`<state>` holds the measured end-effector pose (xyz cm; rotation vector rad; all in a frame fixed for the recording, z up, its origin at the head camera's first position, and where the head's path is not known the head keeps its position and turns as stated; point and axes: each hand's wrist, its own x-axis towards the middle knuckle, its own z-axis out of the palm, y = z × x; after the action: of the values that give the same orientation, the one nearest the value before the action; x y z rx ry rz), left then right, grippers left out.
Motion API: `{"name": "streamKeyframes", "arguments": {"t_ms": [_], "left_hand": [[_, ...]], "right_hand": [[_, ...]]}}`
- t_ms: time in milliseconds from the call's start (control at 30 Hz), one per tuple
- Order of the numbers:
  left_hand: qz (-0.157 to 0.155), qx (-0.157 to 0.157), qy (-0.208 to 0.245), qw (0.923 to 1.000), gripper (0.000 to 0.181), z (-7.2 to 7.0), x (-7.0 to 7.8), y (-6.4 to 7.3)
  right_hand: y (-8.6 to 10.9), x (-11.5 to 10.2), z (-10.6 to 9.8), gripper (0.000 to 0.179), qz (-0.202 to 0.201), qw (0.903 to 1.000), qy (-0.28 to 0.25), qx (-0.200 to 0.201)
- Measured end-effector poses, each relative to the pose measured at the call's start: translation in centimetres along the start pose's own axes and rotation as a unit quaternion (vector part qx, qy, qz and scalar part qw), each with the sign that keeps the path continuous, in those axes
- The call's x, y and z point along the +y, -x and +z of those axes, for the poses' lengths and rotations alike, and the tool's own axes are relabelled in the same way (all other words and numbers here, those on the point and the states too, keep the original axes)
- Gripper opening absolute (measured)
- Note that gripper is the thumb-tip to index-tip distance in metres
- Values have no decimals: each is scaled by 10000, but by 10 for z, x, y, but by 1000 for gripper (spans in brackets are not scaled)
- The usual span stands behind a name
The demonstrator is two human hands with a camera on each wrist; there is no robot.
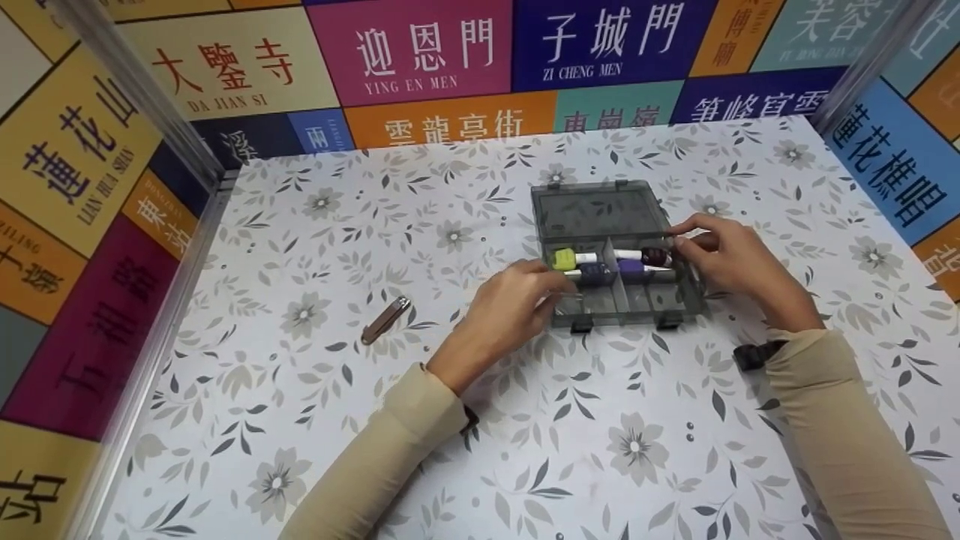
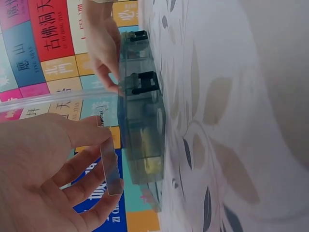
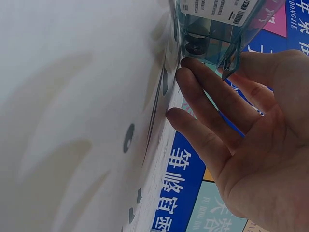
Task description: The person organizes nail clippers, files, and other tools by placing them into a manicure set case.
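Observation:
A dark translucent divided plastic box [image 1: 600, 210] lies with its lid folded back. Its upper compartments hold several nail polish bottles: yellow-green [image 1: 565, 259], dark blue [image 1: 598, 275], purple [image 1: 631, 267] and dark red [image 1: 657, 256]. Over the box's front left corner, my left hand [image 1: 514, 300] pinches a clear flat nail file [image 2: 111, 164] with lettering at one end. At the opposite side, my right hand [image 1: 739, 259] holds the box's right edge near the lid hinge. In the right wrist view, its fingertips [image 3: 186, 72] reach the box's side, beneath a white label [image 3: 217, 10].
A brown nail clipper [image 1: 385, 321] lies on the flower-patterned tabletop [image 1: 360, 420], left of the box. Panels with printed lettering [image 1: 420, 52] stand along the back and both sides. Black latches [image 1: 582, 325] stick out from the box's front edge.

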<state>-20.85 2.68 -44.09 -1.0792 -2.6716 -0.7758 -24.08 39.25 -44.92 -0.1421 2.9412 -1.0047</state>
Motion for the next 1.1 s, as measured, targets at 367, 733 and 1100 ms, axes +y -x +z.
{"name": "streamKeyframes", "arguments": {"t_ms": [367,733,1100], "left_hand": [[-18,-161,-115,9998,29,10,7,-11],[89,-243,4,9997,38,18,13,-18],[176,-92,281,9994,36,23,14,-19]], "right_hand": [[0,-1,1,31,-12,10000,-30,37],[0,-1,1,31,69,10000,-56,-14],[1,-2,1,29,-17,9999,-48,89]]}}
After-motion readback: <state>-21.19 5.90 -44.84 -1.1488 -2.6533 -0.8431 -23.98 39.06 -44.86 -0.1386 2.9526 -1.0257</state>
